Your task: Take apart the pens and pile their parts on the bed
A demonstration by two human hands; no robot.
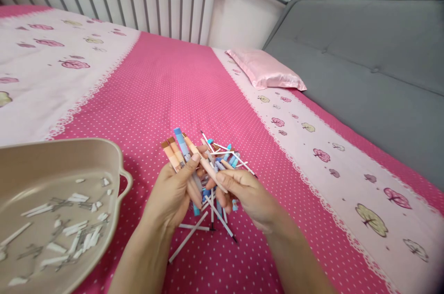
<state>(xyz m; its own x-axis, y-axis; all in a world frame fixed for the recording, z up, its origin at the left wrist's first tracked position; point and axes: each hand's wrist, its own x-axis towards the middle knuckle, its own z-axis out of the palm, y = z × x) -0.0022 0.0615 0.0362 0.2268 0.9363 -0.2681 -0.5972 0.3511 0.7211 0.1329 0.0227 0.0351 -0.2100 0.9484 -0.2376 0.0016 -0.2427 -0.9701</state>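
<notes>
My left hand (pixel 173 192) is closed round a bunch of slim pens with peach and blue caps (pixel 178 146), held upright over the pink dotted bedspread (pixel 166 81). My right hand (pixel 239 190) is closed too, its fingers pinching one peach pen (pixel 211 171) from the bunch. Below and behind both hands lies a loose pile of thin white and blue pen refills (pixel 222 155), some sticking out at the front (pixel 194 231).
A beige tray with a handle (pixel 120 178) sits at the left, holding several white scraps and small metal bits. A pink satin pillow (pixel 265 69) lies further back. A grey sofa (pixel 364 67) borders the bed on the right, a radiator behind.
</notes>
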